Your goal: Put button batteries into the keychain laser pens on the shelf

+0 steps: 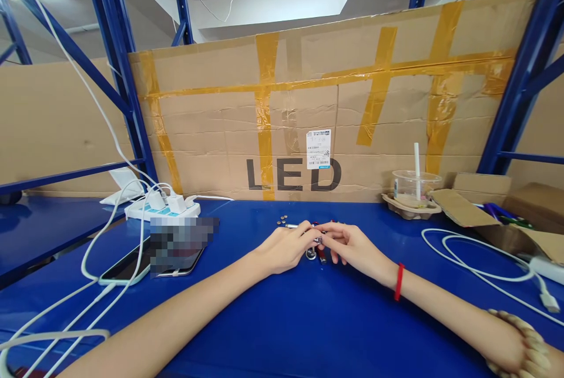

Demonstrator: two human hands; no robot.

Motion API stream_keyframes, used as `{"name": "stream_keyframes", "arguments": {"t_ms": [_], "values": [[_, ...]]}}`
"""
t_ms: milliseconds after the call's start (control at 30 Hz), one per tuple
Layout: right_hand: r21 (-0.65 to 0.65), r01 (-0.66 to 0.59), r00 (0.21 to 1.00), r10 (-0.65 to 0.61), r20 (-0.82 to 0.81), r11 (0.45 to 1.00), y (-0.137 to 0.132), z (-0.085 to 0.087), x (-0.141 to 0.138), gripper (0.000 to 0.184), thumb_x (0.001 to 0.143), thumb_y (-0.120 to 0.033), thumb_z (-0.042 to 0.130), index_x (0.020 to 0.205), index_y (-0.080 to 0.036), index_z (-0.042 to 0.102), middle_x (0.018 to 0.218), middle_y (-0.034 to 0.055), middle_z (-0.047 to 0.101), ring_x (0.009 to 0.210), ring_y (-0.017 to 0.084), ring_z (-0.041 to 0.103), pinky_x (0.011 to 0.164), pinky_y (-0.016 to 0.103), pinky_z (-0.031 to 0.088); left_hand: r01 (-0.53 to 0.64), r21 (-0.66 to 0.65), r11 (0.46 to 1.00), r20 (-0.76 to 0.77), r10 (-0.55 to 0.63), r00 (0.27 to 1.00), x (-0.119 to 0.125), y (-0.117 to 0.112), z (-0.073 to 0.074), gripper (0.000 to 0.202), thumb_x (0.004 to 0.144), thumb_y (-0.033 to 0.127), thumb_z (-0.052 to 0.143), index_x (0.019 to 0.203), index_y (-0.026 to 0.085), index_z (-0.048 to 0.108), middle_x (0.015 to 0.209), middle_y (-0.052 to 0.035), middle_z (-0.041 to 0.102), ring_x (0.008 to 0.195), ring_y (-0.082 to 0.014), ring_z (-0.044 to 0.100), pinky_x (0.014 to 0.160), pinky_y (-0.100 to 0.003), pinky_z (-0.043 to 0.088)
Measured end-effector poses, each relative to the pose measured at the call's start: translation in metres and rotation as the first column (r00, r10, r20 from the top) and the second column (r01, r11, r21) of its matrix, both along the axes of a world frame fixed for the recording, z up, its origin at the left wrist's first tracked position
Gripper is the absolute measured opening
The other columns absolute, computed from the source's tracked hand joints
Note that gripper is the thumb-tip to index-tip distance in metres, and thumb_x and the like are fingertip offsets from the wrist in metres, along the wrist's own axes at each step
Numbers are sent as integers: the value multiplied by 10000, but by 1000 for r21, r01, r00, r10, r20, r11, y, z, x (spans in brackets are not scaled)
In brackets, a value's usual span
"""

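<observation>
- Both hands are together at the middle of the blue table [282,319], fingertips meeting; the left hand [284,247] and the right hand [352,246] each pinch the same small metal part [317,240] from opposite sides, just above the tabletop
- The part is too small for me to say exactly what it is; it looks like a short, dark, shiny piece of a pen-sized gadget
- Just behind the left fingers lies a slim silver tube [293,226], and beside that a scatter of small silver discs [282,220] that look like button cells
- Under the hands sit a little metal ring [311,255] and a short red-tipped piece [322,258], both on the table
- I'd judge all of this to be very light, hard and smooth, so it would slip or roll easily
- A fingertip pinch across the sides of the part, as now, looks like the right hold; the discs would be best taken by their edges
- None of it looks fragile, but a dropped piece could be hard to find
- Off to the left are a phone [127,266] and a white power strip [163,208]; a plastic cup [414,185] and a white cable [476,260] lie to the right, with a taped cardboard sheet [308,113] standing behind
</observation>
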State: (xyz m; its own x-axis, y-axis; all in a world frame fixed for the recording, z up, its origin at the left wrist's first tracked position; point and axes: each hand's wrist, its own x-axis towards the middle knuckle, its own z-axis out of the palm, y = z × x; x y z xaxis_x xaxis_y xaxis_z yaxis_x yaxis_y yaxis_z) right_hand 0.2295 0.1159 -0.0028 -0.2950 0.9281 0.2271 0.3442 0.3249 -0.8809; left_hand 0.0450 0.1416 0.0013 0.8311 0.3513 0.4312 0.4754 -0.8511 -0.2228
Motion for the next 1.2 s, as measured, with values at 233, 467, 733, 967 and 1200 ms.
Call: {"name": "stream_keyframes", "arguments": {"t_ms": [233,467,733,967,1200], "values": [[-24,66,994,-68,-80,998,0,2,1,510,730,-495,501,1035,-97,595,662,29,530,462,51,416,386,176,328,-50,-43,998,11,51,999,1,-1,0,248,915,257,203,1031,154,397,949,-34,504,730,-112,529,587,-215,416],[-145,40,994,-55,-98,989,0,3,0,573,669,-508,572,1064,-93,591,592,12,495,497,55,387,406,169,320,-12,-142,990,46,19,999,-1,0,0,238,910,228,224,1081,174,381,974,-28,530,803,-118,537,656,-215,423],[-135,41,996,-51,-69,990,-1,4,-1,532,666,-426,605,1062,-70,582,650,38,554,516,56,413,412,172,332,21,-153,988,53,-13,999,-1,0,1,240,914,243,214,1055,176,396,960,-29,527,789,-118,530,637,-204,414],[-112,47,996,-55,-70,993,-1,4,-2,543,627,-445,626,1022,-74,603,623,35,553,487,57,405,398,179,335,31,-105,994,81,-23,996,-1,-2,1,256,913,240,212,1120,186,354,934,-27,503,736,-107,523,619,-207,417],[-63,88,989,-95,-113,994,2,1,2,512,627,-457,627,993,-100,622,619,25,535,474,53,385,395,180,330,34,-71,997,97,-27,995,-1,-3,1,226,908,226,199,1037,159,371,1044,-49,488,782,-103,531,618,-202,429]]}}
